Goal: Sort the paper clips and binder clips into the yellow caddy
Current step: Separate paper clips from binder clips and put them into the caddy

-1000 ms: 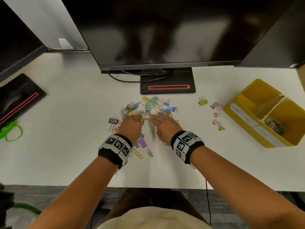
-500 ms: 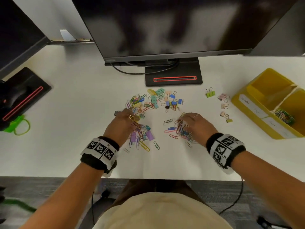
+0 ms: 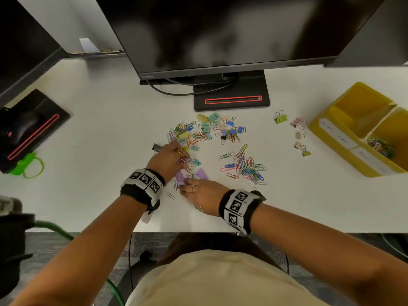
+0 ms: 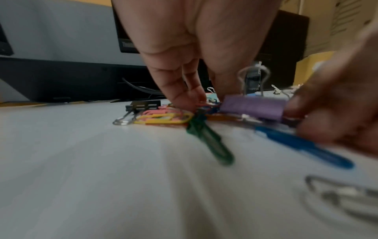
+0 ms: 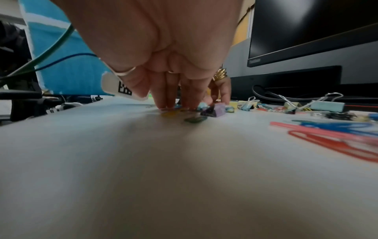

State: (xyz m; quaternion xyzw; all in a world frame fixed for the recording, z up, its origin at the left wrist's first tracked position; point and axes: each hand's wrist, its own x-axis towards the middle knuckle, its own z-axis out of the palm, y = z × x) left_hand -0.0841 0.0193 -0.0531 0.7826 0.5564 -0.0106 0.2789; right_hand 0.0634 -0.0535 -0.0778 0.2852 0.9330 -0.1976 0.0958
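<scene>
paper clips (image 3: pixel 244 167) lie in a loose heap on the white desk (image 3: pixel 99 133) to the right of both my hands in the head view, with a mixed pile of binder clips (image 3: pixel 220 128) further back by the monitor stand (image 3: pixel 231 100). the yellow caddy (image 3: pixel 344 140) sits well off to the right, some paper clips already in its nearer compartment. my left hand (image 3: pixel 169 161) and right hand (image 3: pixel 202 195) meet over a small cluster that includes a purple binder clip (image 3: pixel 202 173), just ahead of my right fingertips; my right hand is the nearer one to the caddy.

from the left wrist, my left fingers (image 4: pixel 184 97) point down and press onto a tangle of coloured clips, not clearly curled round any one. the purple binder clip (image 4: pixel 252 108) lies with its long side across the view, one wire handle standing up, and my right hand (image 4: pixel 331 100) seems to pinch its end, though blur leaves me unsure.

from the right wrist, my right fingers (image 5: pixel 175 95) reach down steeply, tips on the desk against the purple binder clip (image 5: pixel 214 110); whether they grip it i cannot tell.
</scene>
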